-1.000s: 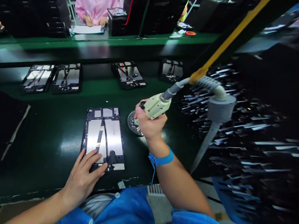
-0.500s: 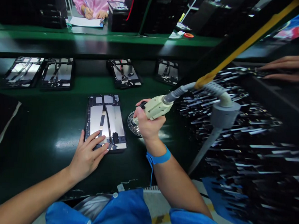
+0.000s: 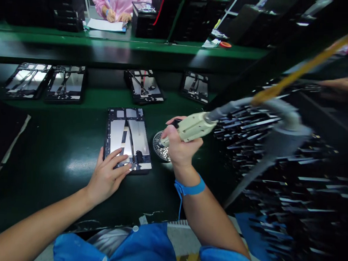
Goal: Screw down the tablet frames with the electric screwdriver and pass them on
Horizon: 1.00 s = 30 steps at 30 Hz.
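Observation:
My left hand [image 3: 108, 174] lies with fingers apart on the lower left part of an opened tablet [image 3: 139, 135], whose silver inner plates and dark ribbon cables face up. The tablet rests flat on the green bench. My right hand [image 3: 180, 146] is wrapped round a cream electric screwdriver [image 3: 195, 125] with a grey cable at its rear. The screwdriver's front end points down over a round perforated metal dish [image 3: 158, 147], just right of the tablet. Whether its tip touches the dish I cannot tell. A blue strap [image 3: 193, 186] circles my right wrist.
Several more opened tablets, among them one at far left [image 3: 28, 81] and one at right [image 3: 195, 86], lie along the back. A blurred rack of dark parts [image 3: 289, 180] fills the right side. Across the bench, a person in pink [image 3: 121, 5] writes on paper [image 3: 106, 25].
The view has shifted slightly. The screwdriver and my right hand have moved a little right, and its cable has swung right. My left hand stays on the tablet.

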Tool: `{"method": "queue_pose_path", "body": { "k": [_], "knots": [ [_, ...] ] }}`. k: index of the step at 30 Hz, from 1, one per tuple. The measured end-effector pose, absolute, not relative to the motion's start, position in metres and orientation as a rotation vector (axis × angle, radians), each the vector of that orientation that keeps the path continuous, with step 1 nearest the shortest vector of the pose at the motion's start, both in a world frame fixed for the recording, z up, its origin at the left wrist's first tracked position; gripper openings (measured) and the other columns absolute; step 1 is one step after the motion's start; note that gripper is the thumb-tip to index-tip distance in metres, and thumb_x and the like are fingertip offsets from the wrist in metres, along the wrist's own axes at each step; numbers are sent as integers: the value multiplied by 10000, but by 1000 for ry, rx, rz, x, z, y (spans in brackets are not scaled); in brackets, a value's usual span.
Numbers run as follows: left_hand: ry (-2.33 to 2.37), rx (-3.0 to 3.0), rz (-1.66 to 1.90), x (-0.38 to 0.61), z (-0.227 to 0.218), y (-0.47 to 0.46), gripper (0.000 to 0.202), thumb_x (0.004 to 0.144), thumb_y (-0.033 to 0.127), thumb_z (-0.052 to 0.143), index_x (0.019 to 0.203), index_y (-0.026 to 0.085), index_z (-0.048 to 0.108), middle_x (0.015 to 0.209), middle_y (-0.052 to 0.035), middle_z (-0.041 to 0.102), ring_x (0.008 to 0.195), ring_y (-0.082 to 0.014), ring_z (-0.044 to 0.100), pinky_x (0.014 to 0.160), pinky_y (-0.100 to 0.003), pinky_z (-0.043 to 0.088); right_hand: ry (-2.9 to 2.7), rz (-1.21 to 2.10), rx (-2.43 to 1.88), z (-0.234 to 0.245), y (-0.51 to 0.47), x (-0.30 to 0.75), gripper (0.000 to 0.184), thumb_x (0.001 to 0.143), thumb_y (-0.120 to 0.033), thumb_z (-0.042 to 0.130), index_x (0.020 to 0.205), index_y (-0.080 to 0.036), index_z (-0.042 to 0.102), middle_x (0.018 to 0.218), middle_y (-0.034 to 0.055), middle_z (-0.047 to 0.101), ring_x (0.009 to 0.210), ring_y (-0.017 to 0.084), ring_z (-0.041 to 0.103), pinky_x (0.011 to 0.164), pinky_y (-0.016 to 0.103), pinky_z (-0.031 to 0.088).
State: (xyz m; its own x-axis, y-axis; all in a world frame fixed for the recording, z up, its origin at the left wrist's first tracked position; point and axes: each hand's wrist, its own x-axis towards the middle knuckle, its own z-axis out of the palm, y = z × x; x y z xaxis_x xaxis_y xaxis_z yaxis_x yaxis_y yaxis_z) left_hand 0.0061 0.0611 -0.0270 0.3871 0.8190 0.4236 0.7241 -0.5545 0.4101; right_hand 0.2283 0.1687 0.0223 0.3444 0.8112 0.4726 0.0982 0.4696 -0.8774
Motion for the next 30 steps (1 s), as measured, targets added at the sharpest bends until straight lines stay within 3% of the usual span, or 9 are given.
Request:
{"method": "queue_pose_path", "body": {
  "k": [5, 13, 21, 26, 30],
  "knots": [
    [1385, 2439, 921, 10, -28, 76, 195, 1014, 201, 613, 1128, 265, 757, 1268, -77, 735, 1344, -336, 595, 1151, -774, 286, -1182, 735, -818, 39, 135, 202, 170, 862, -270, 709, 1020, -256, 648, 889, 2, 674, 517, 114, 613, 461, 281, 524],
    [1381, 2410, 909, 10, -28, 75, 217, 1009, 190, 609, 1141, 275, 759, 1284, -82, 726, 1357, -339, 579, 1153, -779, 265, -1340, 925, -772, 23, 114, 184, 300, 839, -183, 737, 1120, -251, 656, 982, 28, 681, 793, 185, 709, 682, 352, 629],
    [1387, 2414, 869, 9, -25, 73, 248, 1019, 173, 570, 1146, 277, 756, 1282, -83, 722, 1368, -336, 572, 1157, -772, 261, -1366, 962, -795, 25, 111, 179, 251, 833, -198, 740, 1057, -223, 629, 906, 11, 674, 682, 149, 682, 672, 332, 625],
    [1404, 2465, 863, 7, -29, 72, 273, 1022, 182, 565, 1196, 283, 749, 1310, -119, 708, 1364, -349, 575, 1154, -771, 270, -1446, 855, -754, 26, 109, 176, 248, 811, -219, 753, 1032, -236, 641, 884, 18, 688, 785, 182, 704, 735, 345, 635],
    [1389, 2474, 884, 6, -31, 73, 239, 1019, 193, 592, 1166, 282, 758, 1288, -93, 722, 1356, -328, 584, 1188, -735, 257, -1385, 769, -764, 29, 121, 191, 233, 839, -283, 733, 1055, -251, 652, 927, 30, 696, 721, 179, 695, 635, 337, 617]
  ]
}}
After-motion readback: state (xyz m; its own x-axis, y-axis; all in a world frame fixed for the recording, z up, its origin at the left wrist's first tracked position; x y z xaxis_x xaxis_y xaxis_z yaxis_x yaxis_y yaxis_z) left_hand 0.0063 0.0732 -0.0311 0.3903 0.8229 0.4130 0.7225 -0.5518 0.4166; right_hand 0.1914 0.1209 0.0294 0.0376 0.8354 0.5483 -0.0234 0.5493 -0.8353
